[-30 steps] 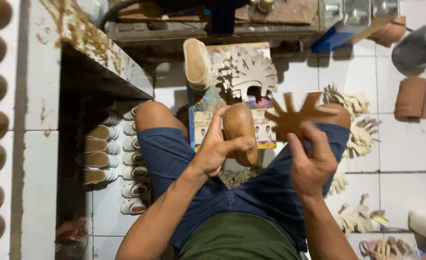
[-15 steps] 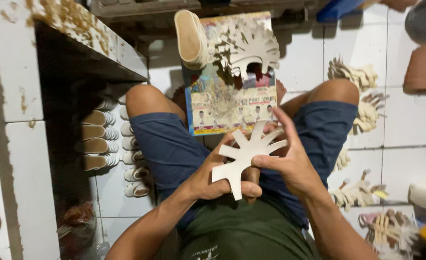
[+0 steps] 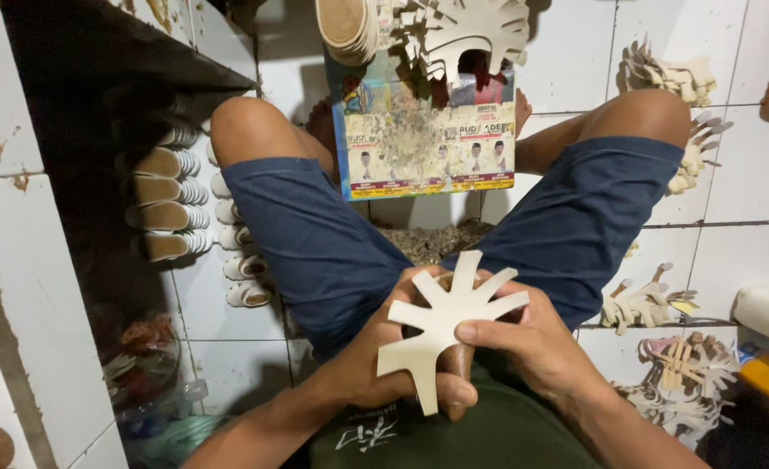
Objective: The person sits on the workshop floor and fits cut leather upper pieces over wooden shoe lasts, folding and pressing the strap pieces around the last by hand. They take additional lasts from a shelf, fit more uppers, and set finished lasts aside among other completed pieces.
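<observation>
Two hands: both are close together in front of the person's lap, above the dark green shirt (image 3: 488,434).
Left hand (image 3: 384,365): it is closed around a brown wooden form (image 3: 459,360), of which only a small part shows under the cut piece; the thumb lies over the lower end of the cut piece.
Right hand (image 3: 536,343): it grasps the cut piece from the right side, with the thumb pressing on its face and the other fingers behind it.
Cut piece (image 3: 441,321): a flat, pale cream piece with several tabs spreading out like rays; it lies against the wooden form, between the two hands.
Legs: the knees are wide apart, in blue shorts (image 3: 315,243), on a white tiled floor (image 3: 749,182).
Printed sheet (image 3: 423,139): a colourful sheet on the floor between the knees, with scraps scattered on it.
Above the sheet: a stack of tan soles (image 3: 345,26) and more pale cut pieces (image 3: 471,30).
Left side: a dark shelf (image 3: 106,69) with rows of soles (image 3: 163,204) under it.
Right side: piles of similar cut pieces (image 3: 671,78) on the tiles.
</observation>
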`<state>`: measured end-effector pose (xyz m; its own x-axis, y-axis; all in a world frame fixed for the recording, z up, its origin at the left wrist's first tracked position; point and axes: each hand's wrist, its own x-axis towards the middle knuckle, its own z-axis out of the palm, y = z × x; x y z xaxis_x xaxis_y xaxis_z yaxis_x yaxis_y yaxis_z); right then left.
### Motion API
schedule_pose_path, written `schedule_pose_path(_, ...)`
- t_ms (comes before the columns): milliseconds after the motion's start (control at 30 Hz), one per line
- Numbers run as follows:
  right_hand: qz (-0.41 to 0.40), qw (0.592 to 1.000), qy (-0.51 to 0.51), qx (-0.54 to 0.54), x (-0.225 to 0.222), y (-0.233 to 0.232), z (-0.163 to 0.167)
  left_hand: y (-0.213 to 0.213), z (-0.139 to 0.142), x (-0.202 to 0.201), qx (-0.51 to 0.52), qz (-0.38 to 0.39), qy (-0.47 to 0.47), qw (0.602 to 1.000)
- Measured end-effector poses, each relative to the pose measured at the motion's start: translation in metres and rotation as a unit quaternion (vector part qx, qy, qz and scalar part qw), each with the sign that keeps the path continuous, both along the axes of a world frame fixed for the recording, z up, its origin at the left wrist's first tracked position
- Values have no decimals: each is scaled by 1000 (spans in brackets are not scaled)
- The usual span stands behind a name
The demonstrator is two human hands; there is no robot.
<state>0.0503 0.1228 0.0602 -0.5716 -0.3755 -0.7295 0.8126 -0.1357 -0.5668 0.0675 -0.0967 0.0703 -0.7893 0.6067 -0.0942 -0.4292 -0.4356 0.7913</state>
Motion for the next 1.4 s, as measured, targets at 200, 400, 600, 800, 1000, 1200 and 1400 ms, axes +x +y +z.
schedule_pose_path(200,17,1000,0,13,11,-8,3,-6,13,9,11,20,-128,992)
schedule_pose_path(400,43,998,49,0,14,-14,0,-11,8,16,-146,52,-26,988)
schedule_pose_path(600,61,996,61,-10,16,-13,0,-33,7,15,10,-69,-194,979)
schedule_pose_path(800,56,997,46,8,21,-10,-7,-14,-8,23,-134,9,-207,969)
schedule_pose_path(1000,32,999,-34,-25,21,-5,-12,-14,-29,25,-143,15,-145,979)
schedule_pose_path(1200,50,995,-60,-54,15,-4,-19,-15,-33,28,-142,15,-140,980)
schedule_pose_path(1400,61,996,-26,-57,14,-3,-20,-15,-33,29,-136,12,-150,979)
